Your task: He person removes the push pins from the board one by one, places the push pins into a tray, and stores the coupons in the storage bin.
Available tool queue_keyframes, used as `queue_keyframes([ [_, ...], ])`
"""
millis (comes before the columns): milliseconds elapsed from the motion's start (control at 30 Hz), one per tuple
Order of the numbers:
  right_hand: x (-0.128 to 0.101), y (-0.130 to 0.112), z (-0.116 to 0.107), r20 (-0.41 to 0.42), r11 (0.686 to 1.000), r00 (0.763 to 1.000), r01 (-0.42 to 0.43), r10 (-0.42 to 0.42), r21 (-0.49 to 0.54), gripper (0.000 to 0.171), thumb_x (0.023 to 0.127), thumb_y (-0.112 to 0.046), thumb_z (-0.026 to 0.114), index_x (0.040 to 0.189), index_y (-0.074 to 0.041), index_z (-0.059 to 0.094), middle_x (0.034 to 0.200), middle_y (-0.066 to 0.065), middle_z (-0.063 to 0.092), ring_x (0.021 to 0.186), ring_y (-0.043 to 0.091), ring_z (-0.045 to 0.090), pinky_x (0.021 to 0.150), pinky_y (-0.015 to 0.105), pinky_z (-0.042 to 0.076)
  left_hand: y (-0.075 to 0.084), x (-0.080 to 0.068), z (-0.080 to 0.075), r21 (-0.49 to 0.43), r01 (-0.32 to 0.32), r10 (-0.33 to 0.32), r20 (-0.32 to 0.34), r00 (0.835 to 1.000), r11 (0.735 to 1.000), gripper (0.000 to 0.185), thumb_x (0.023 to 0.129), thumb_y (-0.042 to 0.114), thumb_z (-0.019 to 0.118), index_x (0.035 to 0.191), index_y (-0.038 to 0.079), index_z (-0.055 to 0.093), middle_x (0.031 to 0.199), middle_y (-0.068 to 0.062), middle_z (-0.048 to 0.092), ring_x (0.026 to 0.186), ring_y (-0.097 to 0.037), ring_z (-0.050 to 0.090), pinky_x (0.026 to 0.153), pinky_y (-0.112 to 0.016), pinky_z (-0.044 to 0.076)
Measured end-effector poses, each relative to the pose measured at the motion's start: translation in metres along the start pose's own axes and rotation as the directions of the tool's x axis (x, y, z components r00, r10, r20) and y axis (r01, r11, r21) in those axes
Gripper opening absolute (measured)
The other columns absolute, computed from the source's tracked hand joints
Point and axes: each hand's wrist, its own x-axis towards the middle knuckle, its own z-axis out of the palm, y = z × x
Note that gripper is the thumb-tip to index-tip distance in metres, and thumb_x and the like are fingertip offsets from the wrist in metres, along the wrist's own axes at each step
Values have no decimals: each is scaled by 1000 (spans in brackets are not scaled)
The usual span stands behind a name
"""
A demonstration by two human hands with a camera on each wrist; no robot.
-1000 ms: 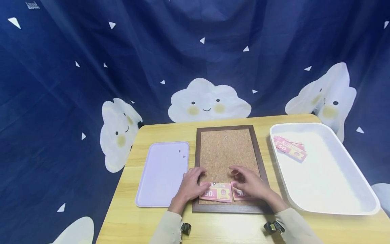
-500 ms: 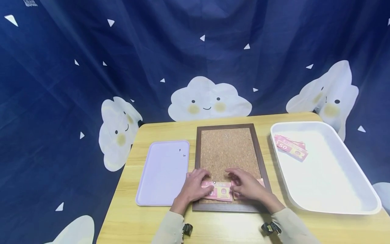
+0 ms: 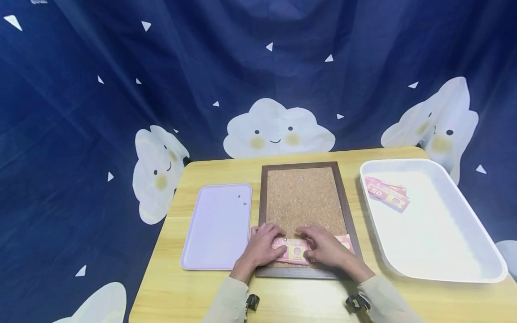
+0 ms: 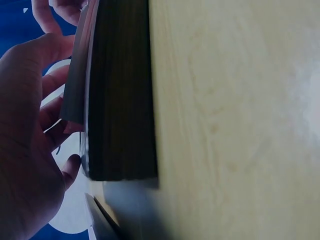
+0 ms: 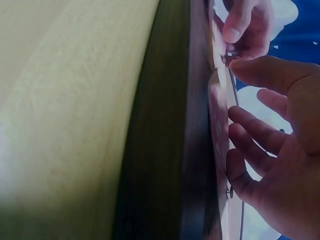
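A brown-framed cork board (image 3: 303, 197) lies in the middle of the wooden table (image 3: 210, 172). Two pink "50" notes lie side by side on its near end, the left note (image 3: 294, 252) and the right note (image 3: 345, 242). My left hand (image 3: 269, 240) rests on the left note with relaxed fingers (image 4: 52, 112). My right hand (image 3: 310, 238) lies over the right note, fingers spread, its thumb tip (image 5: 239, 65) at the left note's top edge by a small pin (image 3: 285, 240). In the wrist views the note's edge (image 4: 75, 85) stands slightly off the board.
A flat lilac tray (image 3: 216, 229) lies left of the board with two tiny pins (image 3: 242, 200) on it. At the right stands a large white tray (image 3: 440, 242) holding more pink notes (image 3: 387, 193). A blue cloud-print cloth hangs behind.
Both hands have moved closer together on the left note. The right hand slid left off the right note, uncovering its right end.
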Motion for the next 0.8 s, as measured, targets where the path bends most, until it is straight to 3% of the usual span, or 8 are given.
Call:
queue_keyframes([
  [233, 0, -3, 5, -29, 997, 1000, -5, 3, -73, 63, 57, -27, 76, 117, -24, 55, 107, -10, 57, 97, 8, 49, 85, 33, 41, 2, 1, 1, 23, -20, 21, -53, 998, 1000, 23, 75, 41, 60, 96, 30, 61, 100, 15, 54, 97, -7, 47, 79, -35, 31],
  [500, 0, -2, 11, -73, 985, 996, 31, -44, -171, 65, 52, -30, 77, 114, -24, 58, 105, -10, 56, 99, 13, 50, 87, 34, 41, 5, 4, 3, 60, 4, 0, -59, 998, 998, 18, 76, 40, 59, 91, 31, 62, 97, 16, 52, 94, -7, 46, 82, -36, 30],
  [800, 1, -1, 12, -73, 985, 996, 34, -47, -169, 65, 52, -28, 78, 113, -24, 58, 102, -8, 56, 96, 13, 50, 85, 33, 40, 4, 7, 6, 70, 6, 0, -90, 996, 997, 8, 78, 36, 59, 83, 32, 62, 93, 17, 52, 92, -5, 47, 80, -36, 31],
])
